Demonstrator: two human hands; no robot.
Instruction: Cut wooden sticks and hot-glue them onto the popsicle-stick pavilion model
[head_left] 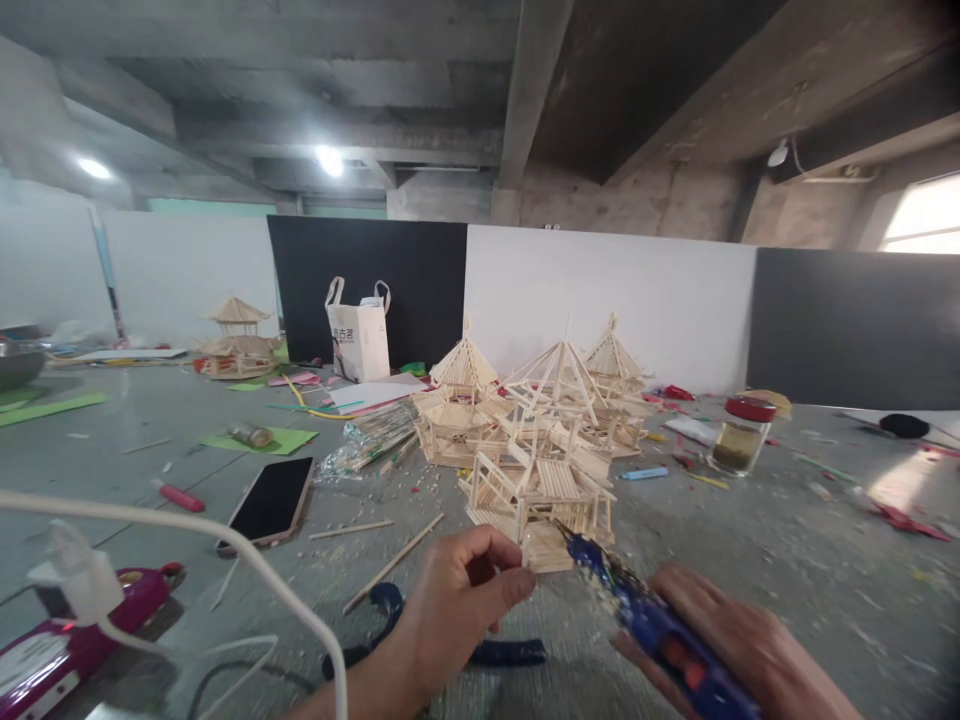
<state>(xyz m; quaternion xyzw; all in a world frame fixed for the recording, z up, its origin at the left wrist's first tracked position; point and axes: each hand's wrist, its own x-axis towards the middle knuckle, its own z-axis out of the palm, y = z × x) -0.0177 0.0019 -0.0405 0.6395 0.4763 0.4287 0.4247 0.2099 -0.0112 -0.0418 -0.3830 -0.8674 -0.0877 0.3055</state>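
My left hand is closed in a pinch at the near corner of a model pavilion built of thin wooden sticks. A pale upright wooden stick meets its fingertips; the lower end is hidden. In my right hand is a blue glue gun, its dark nozzle pointing at the model's front, close to the flat stick panel there. Whether the nozzle touches the wood I cannot tell. Beneath my left wrist lies a tool with blue curved handles, partly covered.
More stick pavilions stand behind. Left are a phone, a white cable arching across the foreground, and a purple power strip. A red-lidded jar and a blue marker-like stick are at right. Scraps litter the table.
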